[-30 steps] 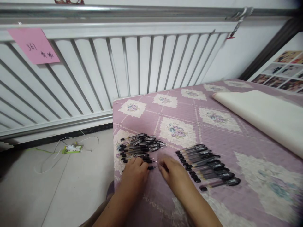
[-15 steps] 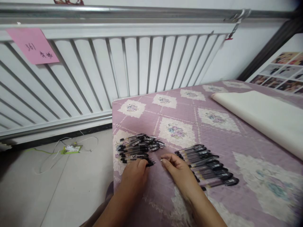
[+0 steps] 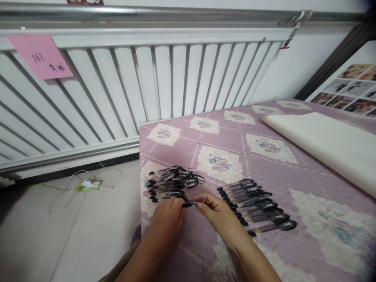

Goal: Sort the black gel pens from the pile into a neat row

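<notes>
A black pen (image 3: 187,204) is gripped in my left hand (image 3: 168,214), its tip end pointing right. My right hand (image 3: 215,209) is closed in a pinch at that tip, thumb and forefinger meeting it; any small part between them is hidden. Just beyond my left hand lies a loose pile of black pens (image 3: 170,184), several of them crossing one another. To the right of my right hand, a row of pens (image 3: 258,203) lies roughly side by side, black caps to the right and dark ends to the left.
Everything lies on a purple floral bedspread (image 3: 223,135). A folded cream cloth (image 3: 320,137) rests at the right. A white radiator (image 3: 176,78) stands behind the bed, with a pink note (image 3: 41,56) on it. A power strip (image 3: 89,185) with cables is on the floor.
My right hand has moved slightly left, so its fingertips now meet the pen tip. My left hand and both groups of pens have stayed in place.
</notes>
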`<state>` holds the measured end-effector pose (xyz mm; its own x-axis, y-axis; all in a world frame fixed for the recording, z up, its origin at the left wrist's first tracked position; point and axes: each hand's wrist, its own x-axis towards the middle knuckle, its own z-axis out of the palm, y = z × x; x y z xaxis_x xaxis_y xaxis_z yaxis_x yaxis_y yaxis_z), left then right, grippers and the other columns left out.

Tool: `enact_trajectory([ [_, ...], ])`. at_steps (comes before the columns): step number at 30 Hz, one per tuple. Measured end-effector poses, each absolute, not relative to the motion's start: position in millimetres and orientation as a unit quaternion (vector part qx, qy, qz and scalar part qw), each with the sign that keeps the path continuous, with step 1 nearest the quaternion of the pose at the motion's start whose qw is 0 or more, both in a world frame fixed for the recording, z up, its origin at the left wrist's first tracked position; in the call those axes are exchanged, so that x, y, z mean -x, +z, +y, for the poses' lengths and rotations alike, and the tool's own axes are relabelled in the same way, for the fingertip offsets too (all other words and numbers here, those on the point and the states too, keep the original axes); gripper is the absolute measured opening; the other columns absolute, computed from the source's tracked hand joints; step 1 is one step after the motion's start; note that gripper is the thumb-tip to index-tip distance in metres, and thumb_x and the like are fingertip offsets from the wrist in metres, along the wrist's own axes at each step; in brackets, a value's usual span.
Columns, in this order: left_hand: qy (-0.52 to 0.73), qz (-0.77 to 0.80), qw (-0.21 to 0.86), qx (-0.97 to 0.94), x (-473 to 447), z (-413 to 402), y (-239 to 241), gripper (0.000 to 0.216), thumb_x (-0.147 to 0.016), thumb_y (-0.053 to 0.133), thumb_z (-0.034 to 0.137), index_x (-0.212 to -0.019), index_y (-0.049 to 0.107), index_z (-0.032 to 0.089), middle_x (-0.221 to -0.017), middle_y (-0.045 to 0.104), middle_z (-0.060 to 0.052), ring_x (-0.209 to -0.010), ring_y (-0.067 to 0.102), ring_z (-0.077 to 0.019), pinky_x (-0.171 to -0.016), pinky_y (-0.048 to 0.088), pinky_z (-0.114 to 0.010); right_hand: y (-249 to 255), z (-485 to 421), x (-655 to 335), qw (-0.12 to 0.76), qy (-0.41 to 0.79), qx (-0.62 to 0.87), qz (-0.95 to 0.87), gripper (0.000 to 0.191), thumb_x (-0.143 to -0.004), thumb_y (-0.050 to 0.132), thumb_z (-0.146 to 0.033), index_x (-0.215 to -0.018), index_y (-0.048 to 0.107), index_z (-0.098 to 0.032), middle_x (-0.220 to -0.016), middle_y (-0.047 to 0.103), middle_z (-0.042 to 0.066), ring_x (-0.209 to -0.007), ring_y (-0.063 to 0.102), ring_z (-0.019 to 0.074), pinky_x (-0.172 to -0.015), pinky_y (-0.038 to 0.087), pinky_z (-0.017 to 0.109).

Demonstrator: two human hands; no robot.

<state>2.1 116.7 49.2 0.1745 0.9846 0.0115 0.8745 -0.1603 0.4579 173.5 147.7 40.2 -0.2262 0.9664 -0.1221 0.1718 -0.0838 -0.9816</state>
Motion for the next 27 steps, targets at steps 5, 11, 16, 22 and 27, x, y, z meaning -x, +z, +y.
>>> enact_trajectory([
  [5, 0.167, 0.614, 0.179, -0.75, -2.1, 116.2, 48.6, 0.017, -0.09, 0.049, 0.013, -0.099, 0.063, 0.019, -0.098, 0.067, -0.005, -0.094, 0.06, -0.0225, -0.084, 0.046, -0.036, 43.7, 147.4, -173.1, 0.352, 0.52, 0.499, -0.597, 0.016, -0.076, 0.06, -0.031, -0.085, 0.067, -0.02, -0.083, 0.07, 0.001, -0.08, 0.063, 0.0175, -0.075, 0.048, 0.029],
  [11, 0.181, 0.61, 0.17, -0.753, -2.3, 115.2, 45.7, 0.016, -0.088, 0.051, 0.012, -0.096, 0.063, 0.019, -0.097, 0.066, -0.005, -0.094, 0.06, -0.0226, -0.084, 0.046, -0.036, 46.5, 145.2, -173.5, 0.319, 0.482, 0.507, -0.639, 0.016, -0.077, 0.056, -0.029, -0.085, 0.066, -0.02, -0.08, 0.069, 0.001, -0.077, 0.063, 0.0173, -0.072, 0.048, 0.028],
  [16, 0.193, 0.601, 0.167, -0.757, -2.1, 115.7, 42.3, 0.018, -0.088, 0.05, 0.011, -0.097, 0.063, 0.019, -0.096, 0.066, -0.005, -0.094, 0.06, -0.022, -0.083, 0.046, -0.036, 48.1, 145.2, -173.8, 0.314, 0.465, 0.501, -0.659, 0.015, -0.077, 0.055, -0.026, -0.083, 0.067, -0.02, -0.077, 0.069, 0.001, -0.075, 0.063, 0.0171, -0.07, 0.048, 0.028],
  [22, 0.199, 0.588, 0.171, -0.765, -2.8, 115.7, 41.3, 0.018, -0.087, 0.05, 0.01, -0.096, 0.062, 0.019, -0.095, 0.066, -0.005, -0.092, 0.06, -0.0213, -0.081, 0.046, -0.034, 49.6, 144.6, -175.4, 0.321, 0.465, 0.498, -0.657, 0.013, -0.076, 0.056, -0.026, -0.082, 0.066, -0.02, -0.079, 0.07, 0.002, -0.076, 0.064, 0.0175, -0.071, 0.049, 0.028],
  [27, 0.207, 0.58, 0.174, -0.769, -3.6, 115.1, 42.6, 0.017, -0.087, 0.05, 0.01, -0.094, 0.062, 0.019, -0.093, 0.065, -0.005, -0.091, 0.059, -0.0214, -0.08, 0.046, -0.034, 50.0, 144.0, -177.6, 0.309, 0.474, 0.489, -0.664, 0.014, -0.076, 0.056, -0.026, -0.084, 0.067, -0.021, -0.08, 0.071, 0.001, -0.075, 0.064, 0.0171, -0.07, 0.049, 0.027],
])
